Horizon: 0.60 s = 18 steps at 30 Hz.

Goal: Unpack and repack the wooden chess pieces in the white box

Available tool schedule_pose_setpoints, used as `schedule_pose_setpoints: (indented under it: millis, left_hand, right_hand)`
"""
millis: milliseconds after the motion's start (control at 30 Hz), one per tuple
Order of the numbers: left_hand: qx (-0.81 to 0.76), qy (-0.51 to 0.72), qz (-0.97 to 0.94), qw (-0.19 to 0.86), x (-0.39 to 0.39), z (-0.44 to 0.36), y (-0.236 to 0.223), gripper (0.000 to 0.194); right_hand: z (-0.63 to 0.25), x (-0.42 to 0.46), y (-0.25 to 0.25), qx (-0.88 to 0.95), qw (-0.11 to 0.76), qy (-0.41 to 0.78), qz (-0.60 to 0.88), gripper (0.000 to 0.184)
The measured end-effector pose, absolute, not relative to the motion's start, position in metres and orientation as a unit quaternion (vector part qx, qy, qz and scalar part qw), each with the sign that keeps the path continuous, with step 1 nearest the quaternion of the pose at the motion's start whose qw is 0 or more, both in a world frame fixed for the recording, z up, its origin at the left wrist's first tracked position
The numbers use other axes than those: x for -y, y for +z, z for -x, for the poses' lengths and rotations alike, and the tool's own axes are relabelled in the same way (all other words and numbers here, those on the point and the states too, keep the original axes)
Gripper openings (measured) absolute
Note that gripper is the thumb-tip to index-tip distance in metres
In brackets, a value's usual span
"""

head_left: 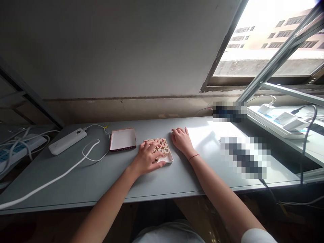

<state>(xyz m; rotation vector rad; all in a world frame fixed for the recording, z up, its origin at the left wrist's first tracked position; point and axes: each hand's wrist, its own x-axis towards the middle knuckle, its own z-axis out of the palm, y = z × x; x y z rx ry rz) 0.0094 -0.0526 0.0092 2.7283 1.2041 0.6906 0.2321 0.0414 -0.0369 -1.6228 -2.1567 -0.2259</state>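
A shallow white box (pixel 169 159) lies on the table, filled with several round xiangqi pieces (pixel 166 151) marked with red and black characters. My left hand (pixel 148 156) is over the box's left side with fingers spread, covering part of the pieces. Its thumb reaches along the near edge of the box. Whether the fingertips press on a piece cannot be made out. To the right of the box, my right hand (pixel 181 139) rests on the table, fingers loosely apart and holding nothing. The box lid (pixel 123 139), dark red outside and white inside, lies inner side up to the left.
On the left of the grey table (pixel 83 182) lie a white power bank (pixel 68 141) and a white cable (pixel 63 173). Power strips stand at both sides. Two blurred dark objects lie on the right. A wall and window bound the back.
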Motion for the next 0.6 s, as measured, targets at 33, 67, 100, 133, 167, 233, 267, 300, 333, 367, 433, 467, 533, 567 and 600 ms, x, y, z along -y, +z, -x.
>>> schedule_pose_setpoints:
  millis: [33, 67, 100, 133, 167, 233, 267, 300, 333, 367, 433, 467, 533, 567, 600]
  left_hand:
    - [-0.398, 0.236, -0.885, 0.042, 0.052, -0.01, 0.011, 0.021]
    - [-0.406, 0.249, -0.879, 0.041, 0.052, -0.01, 0.012, 0.021]
    - [-0.417, 0.261, -0.87, 0.039, 0.052, -0.01, 0.013, 0.02]
    - [-0.432, 0.274, -0.859, 0.034, 0.051, -0.011, 0.013, 0.021]
    - [-0.449, 0.288, -0.845, 0.028, 0.05, -0.011, 0.012, 0.021]
    - [-0.484, 0.314, -0.817, 0.011, 0.049, -0.012, 0.009, 0.022]
    - [-0.498, 0.325, -0.804, 0.003, 0.047, -0.012, 0.007, 0.025]
    - [-0.508, 0.334, -0.794, -0.005, 0.046, -0.013, 0.004, 0.029]
    - [-0.515, 0.342, -0.786, -0.012, 0.045, -0.013, 0.001, 0.033]
    - [-0.518, 0.346, -0.782, -0.016, 0.043, -0.013, -0.001, 0.036]
    - [-0.516, 0.346, -0.784, -0.016, 0.041, -0.013, -0.004, 0.038]
    - [-0.513, 0.343, -0.787, -0.013, 0.04, -0.013, -0.005, 0.037]
    - [-0.506, 0.338, -0.793, -0.004, 0.04, -0.013, -0.003, 0.032]
    - [-0.505, 0.338, -0.795, 0.001, 0.04, -0.014, -0.002, 0.029]
    - [-0.504, 0.339, -0.794, 0.006, 0.04, -0.014, -0.001, 0.027]
  right_hand:
    - [-0.232, -0.041, -0.035, 0.779, 0.213, -0.081, 0.583, 0.03]
    - [-0.233, -0.041, -0.034, 0.781, 0.214, -0.081, 0.581, 0.029]
    - [-0.233, -0.04, -0.031, 0.783, 0.222, -0.079, 0.576, 0.028]
    - [-0.232, -0.039, -0.029, 0.784, 0.238, -0.076, 0.569, 0.028]
    - [-0.231, -0.036, -0.025, 0.783, 0.266, -0.069, 0.558, 0.027]
    - [-0.225, -0.03, -0.018, 0.778, 0.345, -0.034, 0.524, 0.025]
    - [-0.22, -0.025, -0.015, 0.773, 0.386, -0.002, 0.503, 0.024]
    - [-0.215, -0.02, -0.011, 0.77, 0.418, 0.037, 0.481, 0.024]
    - [-0.209, -0.015, -0.008, 0.769, 0.439, 0.08, 0.458, 0.024]
    - [-0.203, -0.01, -0.005, 0.771, 0.448, 0.121, 0.436, 0.025]
    - [-0.193, -0.001, -0.001, 0.777, 0.447, 0.184, 0.403, 0.025]
    - [-0.189, 0.003, 0.001, 0.779, 0.445, 0.204, 0.393, 0.025]
    - [-0.184, 0.008, 0.003, 0.779, 0.442, 0.223, 0.385, 0.024]
    - [-0.183, 0.009, 0.004, 0.78, 0.439, 0.223, 0.386, 0.024]
    - [-0.183, 0.011, 0.004, 0.782, 0.434, 0.221, 0.389, 0.023]
